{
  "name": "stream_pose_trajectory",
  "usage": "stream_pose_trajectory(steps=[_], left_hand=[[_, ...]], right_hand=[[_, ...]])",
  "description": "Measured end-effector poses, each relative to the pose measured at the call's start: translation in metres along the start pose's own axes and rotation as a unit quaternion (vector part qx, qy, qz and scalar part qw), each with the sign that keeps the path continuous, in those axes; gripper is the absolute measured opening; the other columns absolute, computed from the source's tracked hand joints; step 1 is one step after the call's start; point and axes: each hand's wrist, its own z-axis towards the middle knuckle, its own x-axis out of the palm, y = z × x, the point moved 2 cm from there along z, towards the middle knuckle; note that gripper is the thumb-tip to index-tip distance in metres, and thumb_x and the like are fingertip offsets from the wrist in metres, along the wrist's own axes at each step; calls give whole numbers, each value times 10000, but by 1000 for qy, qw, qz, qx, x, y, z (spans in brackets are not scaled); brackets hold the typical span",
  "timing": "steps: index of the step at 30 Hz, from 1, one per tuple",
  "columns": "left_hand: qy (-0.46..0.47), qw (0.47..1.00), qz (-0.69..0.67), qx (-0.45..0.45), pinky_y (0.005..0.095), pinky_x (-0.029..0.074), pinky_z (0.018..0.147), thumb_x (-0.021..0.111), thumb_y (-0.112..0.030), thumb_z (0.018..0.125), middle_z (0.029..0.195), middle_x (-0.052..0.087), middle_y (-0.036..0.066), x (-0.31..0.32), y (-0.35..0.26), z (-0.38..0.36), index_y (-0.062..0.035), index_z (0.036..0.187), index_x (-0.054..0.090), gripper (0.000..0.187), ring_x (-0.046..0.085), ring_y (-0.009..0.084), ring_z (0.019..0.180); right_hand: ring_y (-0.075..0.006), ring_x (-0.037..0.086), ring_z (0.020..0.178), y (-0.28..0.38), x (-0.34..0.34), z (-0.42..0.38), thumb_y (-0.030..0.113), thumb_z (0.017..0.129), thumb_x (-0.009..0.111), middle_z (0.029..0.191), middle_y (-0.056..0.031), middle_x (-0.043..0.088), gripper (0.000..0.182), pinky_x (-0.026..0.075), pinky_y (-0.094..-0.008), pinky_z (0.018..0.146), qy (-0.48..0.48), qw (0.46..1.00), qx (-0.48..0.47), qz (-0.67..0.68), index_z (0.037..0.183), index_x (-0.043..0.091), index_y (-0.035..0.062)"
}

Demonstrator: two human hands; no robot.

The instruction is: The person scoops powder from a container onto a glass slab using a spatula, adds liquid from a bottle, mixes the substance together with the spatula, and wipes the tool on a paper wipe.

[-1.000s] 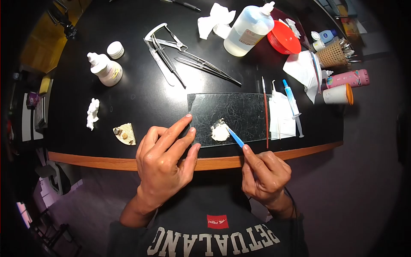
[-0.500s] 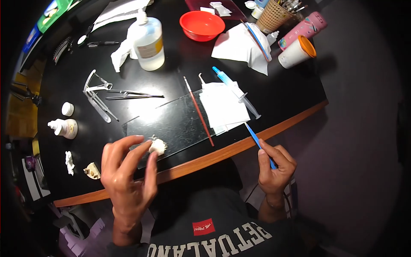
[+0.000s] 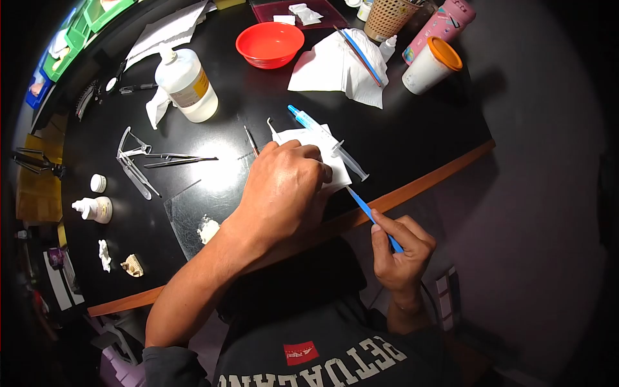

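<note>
My left hand [image 3: 287,184] reaches across over the white paper sheets [image 3: 337,176], back of the hand up, its fingertips hidden beneath it. My right hand [image 3: 403,251] pinches a blue-handled tool [image 3: 377,222] whose tip points at the near corner of the sheets. A thin brush [image 3: 251,140] passes under my left hand. Beyond the sheets lies a syringe [image 3: 322,132] with a blue tip. White powder [image 3: 207,229] sits in a heap on the glass plate [image 3: 184,209], beside my left forearm.
A pump bottle [image 3: 187,87], a red bowl [image 3: 269,45] and a white cloth [image 3: 342,71] with brushes stand or lie farther back. Calipers [image 3: 132,164], tweezers [image 3: 180,161], a small bottle [image 3: 95,209] and a dental model [image 3: 133,265] are at the left. An orange-lidded cup [image 3: 431,66] is back right.
My left hand has moved right, from beside the powder to over the paper sheets and brush. My right hand still holds the blue tool. The view has shifted slightly.
</note>
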Motion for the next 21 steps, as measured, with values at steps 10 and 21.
stream_pose_trajectory(steps=[10,21], left_hand=[[7,998,44,35,468,514,839,760,-144,788,928,726,133,9,2,2,-25,847,768,132,730,337,949],[14,999,15,30,470,534,831,742,-140,799,874,727,147,4,-4,5,-26,791,779,121,741,351,864]], right_hand=[[-132,638,586,-1,0,2,-81,861,786,726,-71,682,326,436,-281,509,16,1000,-4,21,1166,861,2],[-135,641,582,-1,-6,3,-75,860,780,729,-76,694,321,432,-282,509,8,1000,14,2,1160,863,4]])
